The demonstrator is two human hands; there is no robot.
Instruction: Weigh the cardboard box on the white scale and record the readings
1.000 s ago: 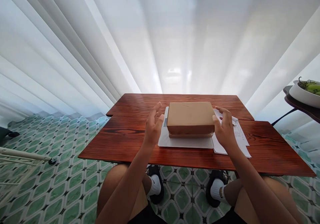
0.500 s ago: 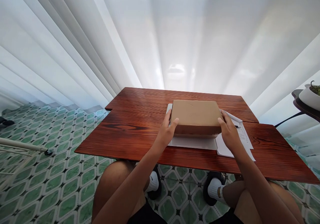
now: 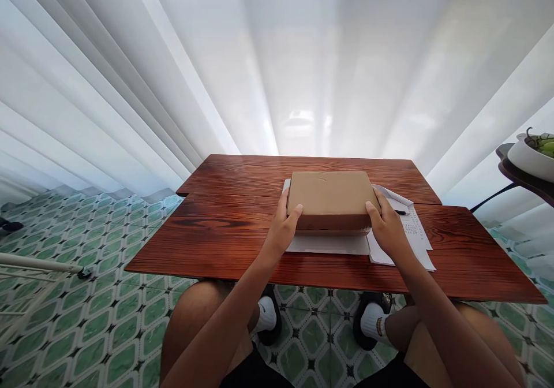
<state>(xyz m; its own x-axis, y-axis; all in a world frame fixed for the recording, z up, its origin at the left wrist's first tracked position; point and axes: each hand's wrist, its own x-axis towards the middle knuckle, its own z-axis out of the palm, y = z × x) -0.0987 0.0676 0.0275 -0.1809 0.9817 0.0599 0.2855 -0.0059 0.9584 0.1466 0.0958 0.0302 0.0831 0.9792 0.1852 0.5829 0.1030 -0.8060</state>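
Observation:
Between my two hands is a closed brown cardboard box (image 3: 331, 194), its long side facing me. My left hand (image 3: 283, 223) grips the box's left end, thumb on the near top edge and fingers around the side. At the opposite end my right hand (image 3: 385, 220) holds it the same way. Beneath the box lies a flat pale sheet or board (image 3: 326, 245); whether the box rests on it or is held just above, I cannot tell. White papers with writing (image 3: 415, 229) lie beside my right hand, and a black pen (image 3: 400, 212) is on them.
The reddish-brown wooden table (image 3: 208, 243) has a stepped outline at its left and right. White curtains (image 3: 303, 59) hang behind it. A white plant pot (image 3: 530, 160) stands on a dark stand at the right. My knees and feet are under the near edge.
The camera view has shifted slightly, so the table and box appear a little further left. Both hands keep their hold on the box, which looks nearly unmoved relative to the table.

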